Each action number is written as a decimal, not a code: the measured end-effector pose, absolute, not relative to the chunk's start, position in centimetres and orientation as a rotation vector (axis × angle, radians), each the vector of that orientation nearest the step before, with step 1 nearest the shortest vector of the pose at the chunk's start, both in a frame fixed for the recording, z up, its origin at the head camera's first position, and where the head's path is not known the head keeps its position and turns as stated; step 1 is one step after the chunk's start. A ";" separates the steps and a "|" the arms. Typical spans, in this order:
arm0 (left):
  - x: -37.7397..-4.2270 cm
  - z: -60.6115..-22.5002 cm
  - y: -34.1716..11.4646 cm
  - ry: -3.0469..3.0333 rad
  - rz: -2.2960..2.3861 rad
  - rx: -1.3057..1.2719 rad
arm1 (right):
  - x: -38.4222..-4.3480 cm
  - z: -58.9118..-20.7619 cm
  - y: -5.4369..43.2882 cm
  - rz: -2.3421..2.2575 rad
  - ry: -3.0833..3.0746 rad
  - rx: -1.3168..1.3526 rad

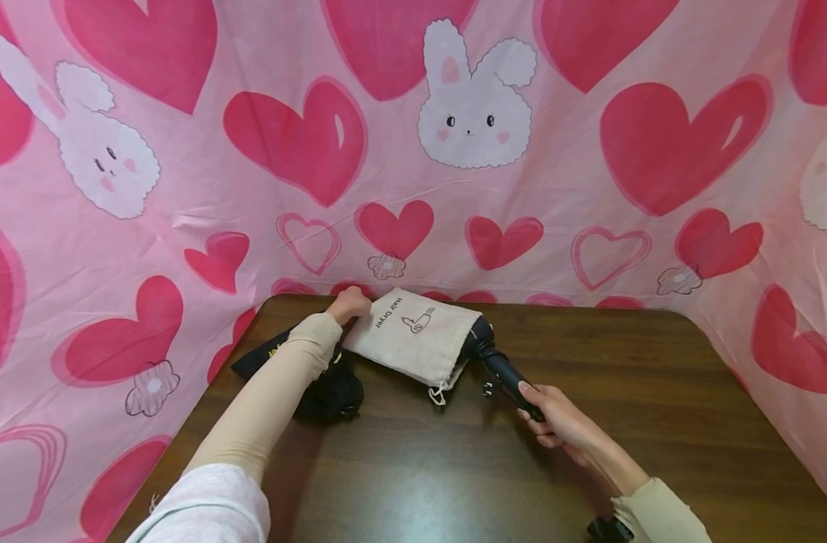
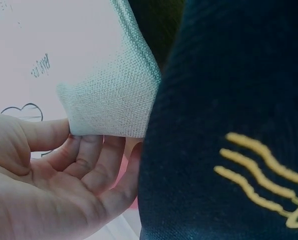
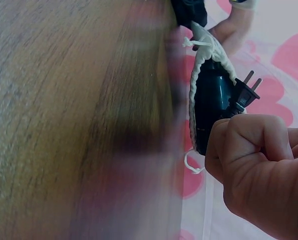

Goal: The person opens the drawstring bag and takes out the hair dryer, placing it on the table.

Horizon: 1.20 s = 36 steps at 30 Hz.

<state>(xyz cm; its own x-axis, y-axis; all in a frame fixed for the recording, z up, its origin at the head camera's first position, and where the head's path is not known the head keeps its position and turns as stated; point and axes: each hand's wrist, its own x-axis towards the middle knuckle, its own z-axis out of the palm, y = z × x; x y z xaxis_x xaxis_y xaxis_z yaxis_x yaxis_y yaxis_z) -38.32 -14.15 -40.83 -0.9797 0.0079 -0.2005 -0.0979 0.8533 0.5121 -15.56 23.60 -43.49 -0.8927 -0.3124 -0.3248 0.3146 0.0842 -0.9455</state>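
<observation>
A beige drawstring bag [image 1: 423, 335] printed "Hair Dryer" lies towards the back of the table. Its closed bottom corner is pinched between thumb and fingers of my left hand [image 1: 350, 303], seen closely in the left wrist view. My right hand [image 1: 558, 418] grips the handle of a black hair dryer [image 1: 504, 371], whose head sits in the bag's mouth, partly hidden by the cloth. In the right wrist view a two-pin plug [image 3: 246, 95] sticks out beside the dryer, just above my fingers. White drawstring ends [image 1: 438, 394] hang from the bag's opening.
A black cloth bag [image 1: 253, 358] with yellow print lies on the left under my left forearm. Next to it is a dark bundled item [image 1: 332, 392]. The brown wooden table [image 1: 589, 347] meets pink heart-print curtains [image 1: 555, 188] at the back and sides.
</observation>
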 end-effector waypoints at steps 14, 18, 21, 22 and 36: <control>-38.0 -40.7 -14.0 2.832 0.779 -0.075 | -15.6 -43.6 23.9 -1.864 1.915 -0.003; -38.1 -40.7 -14.1 2.809 0.834 -0.102 | -15.6 -43.6 23.9 -1.871 1.912 0.014; -38.6 -41.0 -14.4 2.792 0.835 -0.119 | -15.6 -43.6 24.0 -1.878 1.912 0.015; -38.9 -41.1 -14.4 2.785 0.838 -0.124 | -15.6 -43.6 24.0 -1.882 1.912 0.017; -38.6 -41.2 -14.5 2.829 0.799 -0.100 | -15.5 -43.4 24.5 -1.879 1.921 0.044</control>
<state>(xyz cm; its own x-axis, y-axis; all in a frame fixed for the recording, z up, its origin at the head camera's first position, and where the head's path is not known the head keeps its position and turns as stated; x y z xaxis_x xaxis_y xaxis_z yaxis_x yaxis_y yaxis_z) -38.63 -14.55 -41.16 -0.9777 -0.0106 -0.2099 -0.1188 0.8515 0.5106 -15.48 24.46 -43.37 -0.8982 -0.2843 -0.3353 0.3290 0.0714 -0.9416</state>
